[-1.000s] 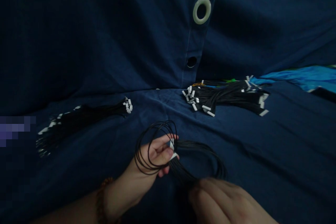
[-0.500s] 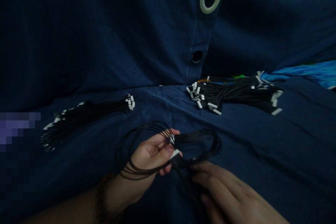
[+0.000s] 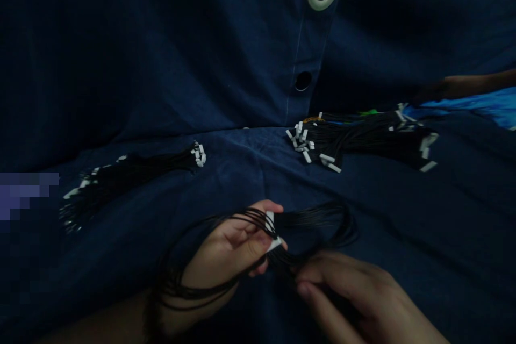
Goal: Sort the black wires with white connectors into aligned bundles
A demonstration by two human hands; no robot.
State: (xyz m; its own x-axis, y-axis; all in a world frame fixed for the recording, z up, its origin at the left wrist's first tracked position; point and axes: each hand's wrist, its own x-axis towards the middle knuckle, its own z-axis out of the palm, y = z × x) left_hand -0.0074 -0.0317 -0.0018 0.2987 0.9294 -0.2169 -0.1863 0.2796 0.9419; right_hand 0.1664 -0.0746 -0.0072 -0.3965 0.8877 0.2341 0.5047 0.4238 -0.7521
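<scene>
The left hand [image 3: 228,242] is closed around a bundle of thin black wires [image 3: 316,220], pinching its white plastic connectors [image 3: 270,223] between thumb and fingers. The bundle sits just above the dark blue cloth [image 3: 161,64], with long loops draped across the left wrist. The right hand [image 3: 355,295] is curled at the strands just below the connectors, though whether it grips them is hard to tell. Two more wire bunches lie on the cloth, one [image 3: 133,180] to the left and a larger one [image 3: 355,142] ahead, where another person's forearm [image 3: 471,86] reaches in. Loops around the wrist could snag and knot, and a hard tug could strain wires at their connectors. Black strands are hard to see on dim cloth.
</scene>
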